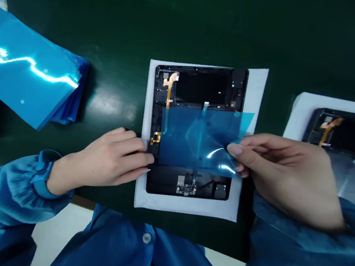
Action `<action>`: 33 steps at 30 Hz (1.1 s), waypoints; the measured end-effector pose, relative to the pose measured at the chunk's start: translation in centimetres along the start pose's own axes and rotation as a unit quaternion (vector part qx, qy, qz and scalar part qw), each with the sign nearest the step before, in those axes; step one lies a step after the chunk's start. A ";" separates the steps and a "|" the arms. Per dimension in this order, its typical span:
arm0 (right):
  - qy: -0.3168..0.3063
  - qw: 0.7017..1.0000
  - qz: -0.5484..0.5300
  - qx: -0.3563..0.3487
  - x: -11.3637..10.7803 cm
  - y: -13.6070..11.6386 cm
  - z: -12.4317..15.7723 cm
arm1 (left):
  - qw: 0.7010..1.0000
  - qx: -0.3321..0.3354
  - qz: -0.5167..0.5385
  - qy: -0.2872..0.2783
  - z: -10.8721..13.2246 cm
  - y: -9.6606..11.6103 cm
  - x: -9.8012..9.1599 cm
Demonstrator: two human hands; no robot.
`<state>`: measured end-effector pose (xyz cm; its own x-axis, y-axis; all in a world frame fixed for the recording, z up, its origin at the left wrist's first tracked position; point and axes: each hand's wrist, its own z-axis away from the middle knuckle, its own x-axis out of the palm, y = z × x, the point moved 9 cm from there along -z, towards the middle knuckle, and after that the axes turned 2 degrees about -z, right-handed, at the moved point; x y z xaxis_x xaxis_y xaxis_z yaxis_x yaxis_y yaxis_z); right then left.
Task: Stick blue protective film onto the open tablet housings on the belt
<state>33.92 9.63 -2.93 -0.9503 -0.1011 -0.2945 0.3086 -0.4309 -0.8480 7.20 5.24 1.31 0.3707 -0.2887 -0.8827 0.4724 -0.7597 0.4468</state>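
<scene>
An opened black tablet housing (201, 85) lies on a white sheet (256, 94) at the middle of the green table, with orange flex cables at its left side. A translucent blue film (192, 140) covers its lower middle. My right hand (283, 172) pinches the film's right edge between thumb and fingers, and the film curls up there. My left hand (108, 160) rests on the table with its fingers together, fingertips pressing the housing's left edge.
A stack of shiny blue film sheets (29, 72) lies at the left. A second tablet housing (343, 132) on white foam (299, 111) sits at the right edge. Green table surface (207, 23) stretches behind. Blue sleeves fill the bottom.
</scene>
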 end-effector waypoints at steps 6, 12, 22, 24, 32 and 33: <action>-0.001 1.000 0.002 0.003 -0.1 0.3 0.1 | 1.000 -0.006 0.006 -0.014 -0.1 0.0 0.0; -0.006 1.000 0.012 -0.002 0.0 0.2 0.1 | 1.000 -0.005 0.007 -0.004 -0.1 0.0 -0.1; -0.010 1.000 0.018 -0.004 0.0 0.7 -0.2 | 1.000 -0.011 0.012 -0.002 0.0 0.0 0.0; -0.009 1.000 0.020 -0.003 0.0 0.5 -0.2 | 1.000 -0.011 0.012 0.000 0.0 -0.1 0.0; -0.012 1.000 0.019 -0.002 0.3 0.2 -0.2 | 1.000 -0.019 0.014 -0.016 0.0 0.0 -0.2; -0.013 1.000 0.019 -0.001 0.3 0.3 -0.2 | 0.999 -0.020 0.015 -0.022 0.0 -0.1 -0.1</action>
<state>33.74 9.69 -3.33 -0.9383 -0.1418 -0.3153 0.3454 -0.4237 -0.8374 7.10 5.31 1.39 0.3509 -0.3367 -0.8738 0.4929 -0.7270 0.4781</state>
